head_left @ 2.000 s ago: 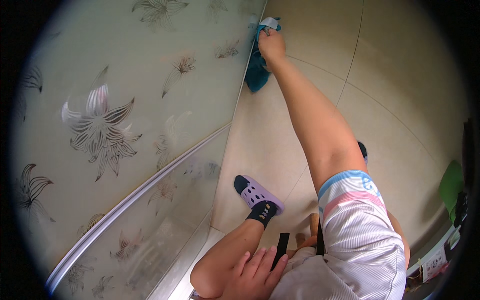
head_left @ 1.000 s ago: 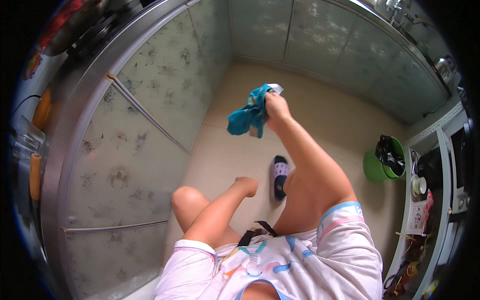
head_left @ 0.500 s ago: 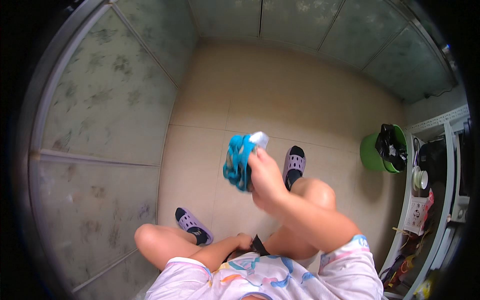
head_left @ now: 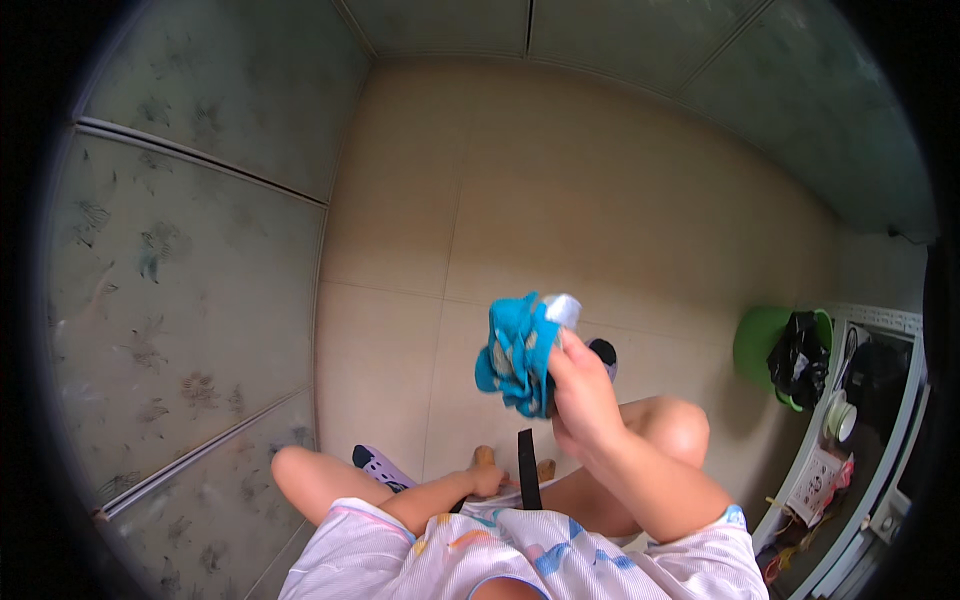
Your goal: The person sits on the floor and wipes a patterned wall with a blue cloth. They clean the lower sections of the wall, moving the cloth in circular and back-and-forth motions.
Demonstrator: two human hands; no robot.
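Note:
Raised over the floor in front of me, my right hand (head_left: pixel 583 392) is closed round a crumpled teal cloth (head_left: pixel 522 340) with greyish patches. A shiny white piece (head_left: pixel 562 309) sticks out above its thumb; I cannot tell whether it belongs to the cloth. Low in my lap, my left hand (head_left: pixel 488 480) has its fingers curled, partly hidden. Beside it show a brown, rounded end (head_left: pixel 484 455) of something unclear and an upright black strap (head_left: pixel 528 468).
My knees are bent apart, with a lilac clog (head_left: pixel 382 468) on one foot. To the right stand a green bin (head_left: pixel 757 345) with a black bag (head_left: pixel 798 360) and a white shelf rack (head_left: pixel 868 318) holding several things. Patterned grey-green panels (head_left: pixel 165 290) border the tiled floor (head_left: pixel 580 190).
The view has shifted. My right hand, still gripping the teal cloth, sits a little lower and farther right in the picture. The black strap now stands up taller beside my left hand.

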